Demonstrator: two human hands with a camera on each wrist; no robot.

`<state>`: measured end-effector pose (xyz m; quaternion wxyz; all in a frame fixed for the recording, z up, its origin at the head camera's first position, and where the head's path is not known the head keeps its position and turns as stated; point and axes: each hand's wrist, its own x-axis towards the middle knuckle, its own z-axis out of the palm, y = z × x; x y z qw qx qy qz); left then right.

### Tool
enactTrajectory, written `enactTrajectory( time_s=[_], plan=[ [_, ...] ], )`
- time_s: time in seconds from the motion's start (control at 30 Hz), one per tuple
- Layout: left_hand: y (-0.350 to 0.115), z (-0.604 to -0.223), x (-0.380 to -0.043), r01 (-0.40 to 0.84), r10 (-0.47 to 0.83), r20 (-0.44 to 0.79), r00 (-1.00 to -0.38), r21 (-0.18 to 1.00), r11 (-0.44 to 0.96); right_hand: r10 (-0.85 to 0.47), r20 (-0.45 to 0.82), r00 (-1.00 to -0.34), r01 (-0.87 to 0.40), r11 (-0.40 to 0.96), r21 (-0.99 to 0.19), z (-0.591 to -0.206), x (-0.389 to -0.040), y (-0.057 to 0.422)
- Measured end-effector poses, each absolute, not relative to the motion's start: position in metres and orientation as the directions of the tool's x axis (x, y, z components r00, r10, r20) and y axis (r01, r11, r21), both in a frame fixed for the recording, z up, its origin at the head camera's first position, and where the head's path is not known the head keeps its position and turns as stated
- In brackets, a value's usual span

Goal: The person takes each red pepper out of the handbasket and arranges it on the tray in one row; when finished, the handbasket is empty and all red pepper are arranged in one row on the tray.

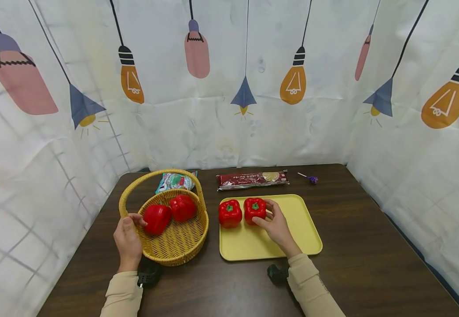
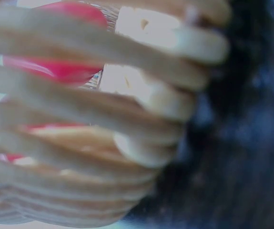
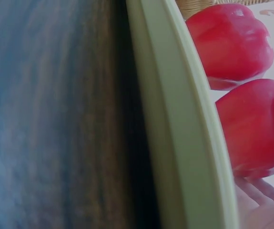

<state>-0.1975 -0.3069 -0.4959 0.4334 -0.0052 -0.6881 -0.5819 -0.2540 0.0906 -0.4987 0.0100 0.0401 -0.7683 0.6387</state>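
Note:
My left hand (image 1: 129, 240) grips the yellow wicker basket (image 1: 174, 259) at its left side, where the arched handle meets the rim. Its fingertips reach inside, beside a red bell pepper (image 1: 157, 219); another red bell pepper (image 1: 183, 208) lies next to that one in the basket. On the yellow tray (image 1: 288, 229) two more red bell peppers stand side by side with green stems up. My right hand (image 1: 275, 225) holds the right one (image 1: 254, 209) between thumb and fingers. The left one (image 1: 230, 214) sits close beside it, untouched by the hand. Blurred fingers (image 2: 79, 109) fill the left wrist view.
Behind the tray lies a long dark red snack packet (image 1: 253, 180). A purple lollipop (image 1: 312, 179) is to its right. A teal patterned packet (image 1: 174, 182) lies behind the basket, partly hidden by it. A printed curtain (image 1: 213, 123) surrounds the dark wooden table (image 1: 364, 246).

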Motion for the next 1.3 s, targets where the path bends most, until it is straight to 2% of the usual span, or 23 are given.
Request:
enactTrajectory(
  time_s=[0.53, 0.73, 0.97, 1.1, 1.3],
  plan=[
    [-0.306, -0.495, -0.197, 0.512, -0.497, 0.599, -0.628, 0.799, 0.316, -0.094, 0.04, -0.995, -0.057, 0.195, -0.979, -0.5, -0.253, 0.091],
    [-0.305, -0.494, -0.197, 0.514, -0.495, 0.601, -0.627, 0.797, 0.317, -0.127, 0.054, -0.99, -0.08, 0.209, -0.975, -0.471, -0.236, 0.088],
    [-0.306, -0.495, -0.197, 0.523, -0.499, 0.599, -0.626, 0.797, 0.302, -0.108, 0.046, -0.993, -0.066, 0.187, -0.98, -0.498, -0.253, 0.092],
    [-0.304, -0.492, -0.194, 0.5, -0.495, 0.594, -0.634, 0.804, 0.323, -0.086, 0.081, -0.993, -0.097, 0.19, -0.977, -0.493, -0.251, 0.095],
    [-0.295, -0.478, -0.186, 0.513, -0.486, 0.609, -0.627, 0.792, 0.331, -0.054, 0.204, -0.977, -0.211, 0.187, -0.96, -0.476, -0.246, 0.098]
  ],
)
